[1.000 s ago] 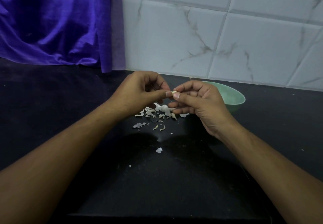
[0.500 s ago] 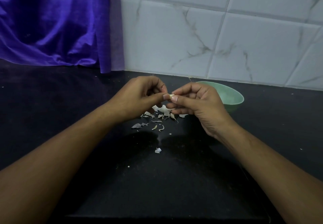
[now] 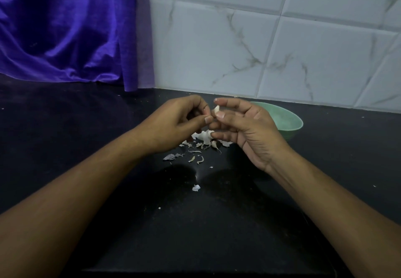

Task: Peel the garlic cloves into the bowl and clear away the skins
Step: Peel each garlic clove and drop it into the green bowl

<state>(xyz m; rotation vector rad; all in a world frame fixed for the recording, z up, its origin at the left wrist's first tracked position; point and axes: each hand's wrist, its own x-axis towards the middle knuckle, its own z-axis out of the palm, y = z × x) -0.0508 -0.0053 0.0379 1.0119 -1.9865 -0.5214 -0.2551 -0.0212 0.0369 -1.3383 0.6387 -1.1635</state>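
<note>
Pale garlic clove (image 3: 216, 109) is pinched between the thumb and forefinger of the right hand (image 3: 249, 130), whose other fingers are loosely spread. The left hand (image 3: 175, 123) is just beside it, fingers curled; I cannot tell whether it holds anything. A green bowl (image 3: 297, 123) sits behind the right hand, contents unclear. Skins (image 3: 202, 139) litter the black surface (image 3: 65, 136). The right palm has turned towards me since a second ago.

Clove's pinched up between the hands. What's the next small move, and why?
Probably the left hand picks off remaining skin: the right hand pinches the garlic clove with the left thumb right beside it, above the skins, not yet over the green bowl. How much skin remains is unclear.
</note>
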